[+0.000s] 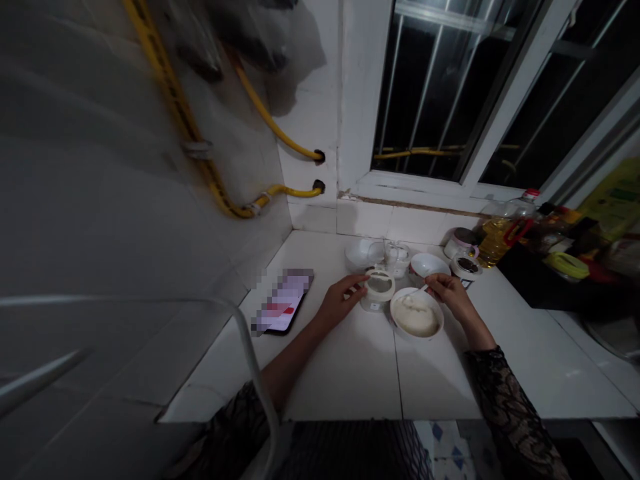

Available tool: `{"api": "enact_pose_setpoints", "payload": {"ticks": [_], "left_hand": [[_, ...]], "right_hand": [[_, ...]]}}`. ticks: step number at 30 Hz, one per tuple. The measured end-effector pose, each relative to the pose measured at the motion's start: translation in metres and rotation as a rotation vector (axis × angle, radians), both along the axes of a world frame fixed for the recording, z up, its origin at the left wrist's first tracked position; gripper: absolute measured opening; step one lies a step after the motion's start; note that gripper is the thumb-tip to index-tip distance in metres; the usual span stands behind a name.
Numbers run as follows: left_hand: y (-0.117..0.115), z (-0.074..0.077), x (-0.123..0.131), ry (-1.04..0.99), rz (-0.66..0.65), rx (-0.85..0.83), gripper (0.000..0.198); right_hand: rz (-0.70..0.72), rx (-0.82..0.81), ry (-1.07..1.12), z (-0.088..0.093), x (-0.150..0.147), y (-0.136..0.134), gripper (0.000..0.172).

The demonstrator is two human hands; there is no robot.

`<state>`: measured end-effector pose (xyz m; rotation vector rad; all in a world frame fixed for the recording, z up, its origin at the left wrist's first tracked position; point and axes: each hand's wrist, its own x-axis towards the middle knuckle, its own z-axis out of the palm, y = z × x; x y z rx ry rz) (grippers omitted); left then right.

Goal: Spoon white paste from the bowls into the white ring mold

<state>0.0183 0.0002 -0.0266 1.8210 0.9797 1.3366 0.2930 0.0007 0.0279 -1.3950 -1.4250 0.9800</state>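
Note:
My left hand (341, 301) is at a small clear jar (375, 304) with a pale-rimmed lid, its fingers curled against the lid's left side. A pinch of my right hand (450, 295) holds the handle of a white spoon (419, 291). The spoon's bowl end dips into a white bowl (417, 335) standing just right of the jar. Inside the bowl lies a pale, creamy-looking content (415, 317); whether it is powder or paste I cannot tell. Behind it stands another bowl (430, 265), white inside with a reddish outside.
A lit phone (287, 307) lies left on the white tiled counter (345, 380). At the back are a clear bowl (361, 253) and a clear container (399, 257). Dark-topped jars (466, 267), an oil bottle (495, 240) and a black box (530, 277) stand right. A metal rack bar (250, 347) crosses the near left.

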Motion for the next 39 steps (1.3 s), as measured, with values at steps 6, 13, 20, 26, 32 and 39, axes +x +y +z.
{"api": "enact_pose_setpoints", "payload": {"ticks": [6, 13, 20, 26, 32, 39], "left_hand": [[0.000, 0.001, 0.000, 0.006, 0.005, -0.002, 0.031], [0.000, 0.001, 0.000, -0.004, 0.006, 0.016, 0.030], [0.001, -0.001, 0.000, -0.005, 0.005, 0.005, 0.030], [0.000, 0.001, 0.000, -0.001, 0.004, -0.003, 0.031], [0.000, -0.001, 0.000, -0.004, 0.008, 0.009, 0.031], [0.002, -0.002, 0.001, -0.006, 0.001, 0.007, 0.030]], "right_hand": [[-0.024, 0.000, -0.017, -0.002, 0.007, 0.004, 0.039], [-0.059, 0.057, -0.299, -0.003, 0.012, 0.000, 0.054], [0.038, 0.085, -0.321, -0.005, 0.013, 0.002, 0.057], [-0.010, 0.068, -0.270, -0.006, 0.023, 0.006, 0.053], [-0.058, -0.025, -0.053, 0.000, 0.020, 0.004, 0.047], [-0.096, 0.001, 0.122, 0.009, -0.012, 0.003, 0.049]]}}
